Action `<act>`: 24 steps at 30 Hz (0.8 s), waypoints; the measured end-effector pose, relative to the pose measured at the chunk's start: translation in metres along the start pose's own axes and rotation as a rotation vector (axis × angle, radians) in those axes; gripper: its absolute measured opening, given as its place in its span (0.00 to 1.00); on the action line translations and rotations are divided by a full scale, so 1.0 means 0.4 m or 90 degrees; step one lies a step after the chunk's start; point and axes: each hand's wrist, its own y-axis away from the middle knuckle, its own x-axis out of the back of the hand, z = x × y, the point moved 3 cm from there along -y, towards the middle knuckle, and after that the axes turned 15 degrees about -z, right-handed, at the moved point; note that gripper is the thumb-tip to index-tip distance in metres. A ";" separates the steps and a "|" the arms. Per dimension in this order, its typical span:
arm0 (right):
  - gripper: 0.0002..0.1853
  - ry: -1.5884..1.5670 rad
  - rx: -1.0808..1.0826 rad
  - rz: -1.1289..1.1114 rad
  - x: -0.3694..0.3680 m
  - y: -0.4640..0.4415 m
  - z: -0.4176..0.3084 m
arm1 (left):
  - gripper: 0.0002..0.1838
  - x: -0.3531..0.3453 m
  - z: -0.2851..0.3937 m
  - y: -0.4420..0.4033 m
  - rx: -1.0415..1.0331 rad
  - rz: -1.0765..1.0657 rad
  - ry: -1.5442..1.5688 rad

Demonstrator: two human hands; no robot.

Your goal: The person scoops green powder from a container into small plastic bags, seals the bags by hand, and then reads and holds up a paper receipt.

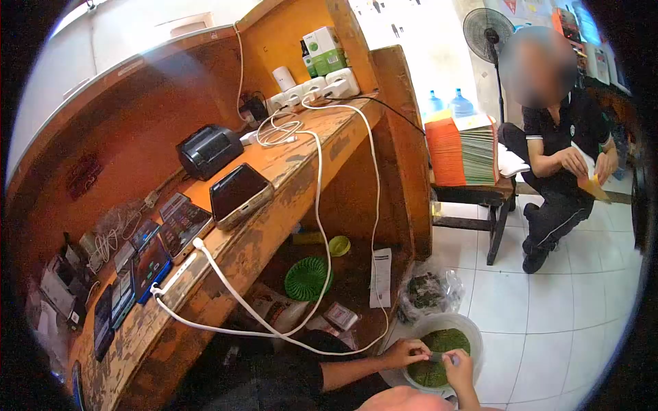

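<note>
Both my hands are over a translucent white tub [473, 332] that holds a green, crumbly material [445, 340]. My left hand [406, 353] pinches one end of a small dark grey piece [436, 357], whose kind I cannot make out. The fingertips of my right hand [458, 366] close on its other end. Beside the tub, a clear plastic bag [428, 291] with dark contents rests on the floor.
On the left, a worn wooden counter [226, 264] carries phones [149, 268], white charging cables [321, 198] and a black device [209, 152]. Under it lies a green basket [308, 279]. A seated person [558, 147] handles yellowish paper near stacked orange paper [452, 152] on a bench.
</note>
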 end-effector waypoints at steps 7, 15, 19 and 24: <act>0.08 -0.018 -0.066 0.058 -0.030 -0.023 0.074 | 0.12 -0.004 -0.028 -0.002 0.049 -0.035 0.042; 0.21 0.052 0.007 0.122 -0.057 -0.026 0.095 | 0.16 -0.016 -0.096 -0.007 0.131 -0.041 0.197; 0.32 0.071 0.066 0.276 -0.035 0.042 -0.007 | 0.19 -0.012 -0.016 0.000 0.130 0.038 0.107; 0.14 0.124 -0.038 0.172 -0.031 0.062 -0.051 | 0.17 -0.003 0.003 -0.029 0.156 0.011 0.116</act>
